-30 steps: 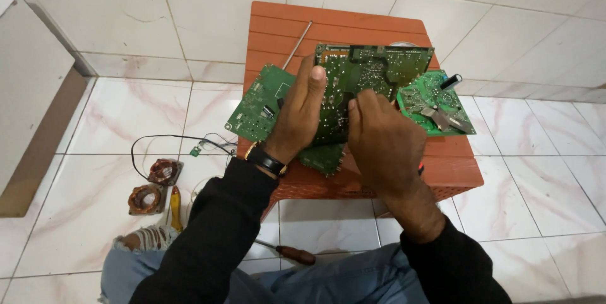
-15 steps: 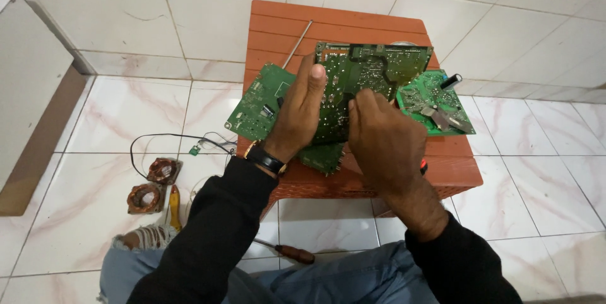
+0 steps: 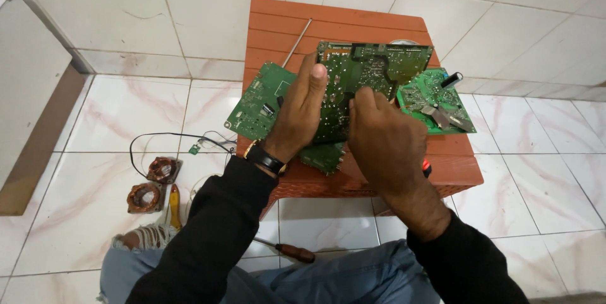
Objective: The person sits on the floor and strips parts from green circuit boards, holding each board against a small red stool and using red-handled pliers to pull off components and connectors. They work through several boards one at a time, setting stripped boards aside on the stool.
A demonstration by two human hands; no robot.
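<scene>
A large dark green circuit board (image 3: 372, 70) stands tilted over an orange plastic stool (image 3: 353, 20). My left hand (image 3: 300, 111) grips its left edge, thumb up against the board. My right hand (image 3: 385, 137) holds the board's lower middle, fingers curled on its solder side. A lighter green board (image 3: 259, 102) lies under my left hand, hanging off the stool's left edge. Another green board (image 3: 435, 99) with a black capacitor and a metal heat sink lies at the right. A small piece of board (image 3: 323, 155) shows below my hands.
A thin metal rod (image 3: 295, 42) lies on the stool. On the tiled floor at the left are two copper coils (image 3: 154, 181), a black wire (image 3: 164, 137) and a yellow-handled tool (image 3: 174, 206). A brown-handled screwdriver (image 3: 291, 252) lies near my knees. A white wall rises behind.
Both hands hold the large board much as before; my left thumb has shifted slightly up along the board's edge. Nothing else has moved.
</scene>
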